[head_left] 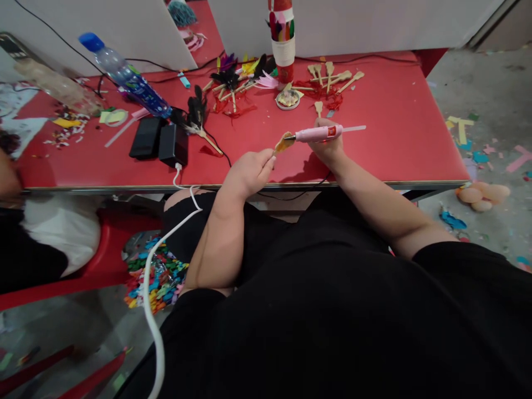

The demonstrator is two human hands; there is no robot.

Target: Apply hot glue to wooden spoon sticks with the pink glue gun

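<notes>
My right hand [328,145] is closed around a pink glue gun [318,133], with a pale glue stick [354,128] poking out of its back end. The gun's metal nozzle touches or nearly touches a tan wooden paddle-shaped piece [284,143]. That piece is pinched by its lower end between the thumb and fingers of my left hand [252,170]. Just beyond my right hand lies a small wooden stick with a shaped head [318,108]. A small round dish [287,99] with pale crumbs in it sits behind the glue gun.
On the red table [399,127] are several wooden sticks [329,72], black-feathered sticks [197,111], black boxes [173,145], a blue-capped bottle [128,80] and a red-white holder [284,50]. A white cable [150,299] runs past my left arm. Another person [54,238] sits at left.
</notes>
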